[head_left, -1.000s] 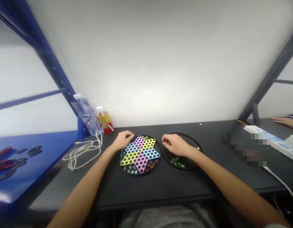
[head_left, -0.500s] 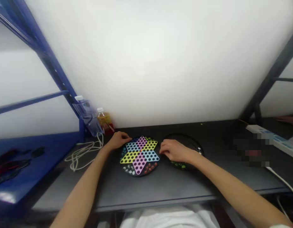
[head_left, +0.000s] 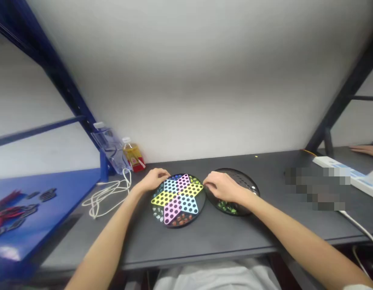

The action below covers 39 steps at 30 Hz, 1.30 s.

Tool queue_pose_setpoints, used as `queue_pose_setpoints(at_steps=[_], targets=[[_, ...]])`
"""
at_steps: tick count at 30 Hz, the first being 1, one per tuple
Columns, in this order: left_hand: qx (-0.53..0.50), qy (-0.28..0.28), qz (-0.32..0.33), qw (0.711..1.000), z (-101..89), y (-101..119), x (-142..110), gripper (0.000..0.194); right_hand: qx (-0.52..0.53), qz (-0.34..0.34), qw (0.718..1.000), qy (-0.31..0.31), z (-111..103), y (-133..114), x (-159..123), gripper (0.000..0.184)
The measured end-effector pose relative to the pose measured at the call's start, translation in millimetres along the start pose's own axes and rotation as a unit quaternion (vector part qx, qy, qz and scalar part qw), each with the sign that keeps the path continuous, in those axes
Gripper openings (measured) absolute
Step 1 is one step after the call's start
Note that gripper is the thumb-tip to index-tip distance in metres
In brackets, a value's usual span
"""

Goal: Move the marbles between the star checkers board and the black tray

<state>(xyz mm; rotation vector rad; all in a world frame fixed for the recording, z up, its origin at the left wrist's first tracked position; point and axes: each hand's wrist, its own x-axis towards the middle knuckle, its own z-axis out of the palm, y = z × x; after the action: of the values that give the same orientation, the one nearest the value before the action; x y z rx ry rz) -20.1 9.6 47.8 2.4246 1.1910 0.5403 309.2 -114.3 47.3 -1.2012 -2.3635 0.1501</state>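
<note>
A round Chinese checkers board [head_left: 173, 200] lies on the dark tabletop, with a pink, yellow and light-blue star of holes. Around the star, its compartments hold blue, green, white and orange pieces. My left hand [head_left: 154, 179] has curled fingers at the board's back-left rim. At the right rim, my right hand [head_left: 221, 186] has its thumb and fingers bent together, the fingertips against the edge. Under that hand sits a round black tray [head_left: 243, 207] with green pieces at its front and a few pale ones at its right side.
Behind on the left stand a clear container [head_left: 112, 149] and a bottle of yellow liquid [head_left: 133, 155]. A white cable [head_left: 109, 193] lies coiled nearby. To the right are a power strip [head_left: 346, 173] and a blurred-out object. Another person's hand [head_left: 366, 150] rests at far right.
The Chinese checkers board has turned a little clockwise, its star and pieces shifting together. Both hands stay at its rim, with the right hand slightly higher.
</note>
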Motion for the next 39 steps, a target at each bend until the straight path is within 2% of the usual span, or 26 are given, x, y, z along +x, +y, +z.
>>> queue_pose_setpoints(at_steps=[6,17,21,24,26,28,29,32,34,35,36,37,39], targets=[[-0.025,0.001,0.03,0.999,12.0,8.3,3.5,0.032,0.005,0.011,1.0,-0.004,0.1,-7.0,1.2,0.021],[-0.032,0.0,0.077,0.996,29.8,39.6,4.5,0.03,0.013,0.025,0.993,-0.117,-7.0,-17.7,-0.9,0.019],[-0.023,0.013,0.071,0.997,34.4,44.1,4.4,0.03,0.017,0.018,0.992,-0.121,-7.8,-18.6,-2.4,0.017],[-0.019,0.023,0.07,0.997,36.8,46.2,4.2,0.03,0.081,0.043,0.99,-0.108,-9.6,-16.6,-1.9,0.016],[-0.016,0.032,0.072,0.997,37.9,47.2,4.0,0.03,0.17,0.073,0.979,-0.085,-10.8,-13.2,0.0,0.017],[-0.015,0.041,0.072,0.996,39.1,48.0,4.0,0.03,0.305,0.112,0.944,-0.056,-10.7,-7.8,3.2,0.019],[-0.016,0.043,0.073,0.996,39.8,48.3,4.1,0.03,0.382,0.133,0.913,-0.042,-10.1,-4.6,5.1,0.02],[-0.027,0.053,0.072,0.996,42.3,49.3,4.7,0.031,0.589,0.188,0.786,-0.009,-7.2,4.8,9.8,0.022],[-0.031,0.062,0.064,0.996,43.2,49.7,5.2,0.032,0.656,0.211,0.725,-0.011,-5.8,8.8,10.9,0.022],[-0.032,0.068,0.058,0.995,43.2,49.7,5.3,0.033,0.664,0.221,0.714,-0.026,-5.5,9.5,10.9,0.022],[-0.033,0.074,0.05,0.995,42.7,49.5,5.4,0.033,0.653,0.231,0.719,-0.046,-5.3,9.4,10.5,0.023],[-0.034,0.081,0.043,0.995,41.8,48.8,5.4,0.034,0.624,0.237,0.742,-0.061,-5.2,8.4,9.8,0.026],[-0.038,0.091,0.032,0.995,39.0,46.0,5.3,0.036,0.506,0.222,0.831,-0.066,-5.0,4.2,8.0,0.03]])
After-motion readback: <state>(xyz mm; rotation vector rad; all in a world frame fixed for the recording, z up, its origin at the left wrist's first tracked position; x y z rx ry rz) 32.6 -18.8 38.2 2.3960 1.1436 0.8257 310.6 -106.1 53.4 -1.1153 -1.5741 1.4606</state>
